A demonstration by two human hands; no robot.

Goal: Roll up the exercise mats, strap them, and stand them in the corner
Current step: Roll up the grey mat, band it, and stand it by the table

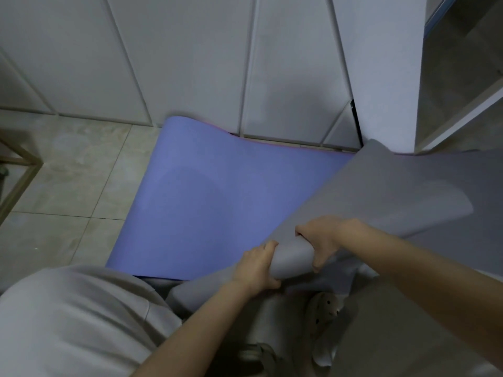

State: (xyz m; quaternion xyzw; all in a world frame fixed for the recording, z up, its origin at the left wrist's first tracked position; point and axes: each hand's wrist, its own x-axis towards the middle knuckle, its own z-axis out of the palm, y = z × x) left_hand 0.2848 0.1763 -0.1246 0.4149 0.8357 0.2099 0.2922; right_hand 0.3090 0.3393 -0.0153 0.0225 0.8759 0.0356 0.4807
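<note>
A grey exercise mat (394,191) runs from the lower middle up to the right, its near end curled into a roll. My left hand (258,265) grips that rolled end from the left, fingers curled over it. My right hand (324,240) grips the same roll just to the right, thumb under and fingers on top. Under the grey mat a blue-purple mat (217,191) lies flat on the floor, its far end curling up against the white wall panels. No strap shows.
White cabinet panels (190,55) close off the far side. A white pillar and open shelving (462,85) stand at the right. Tiled floor (68,172) lies to the left, with a wooden frame (19,170) at the left edge. My knees and a sandal (322,311) fill the foreground.
</note>
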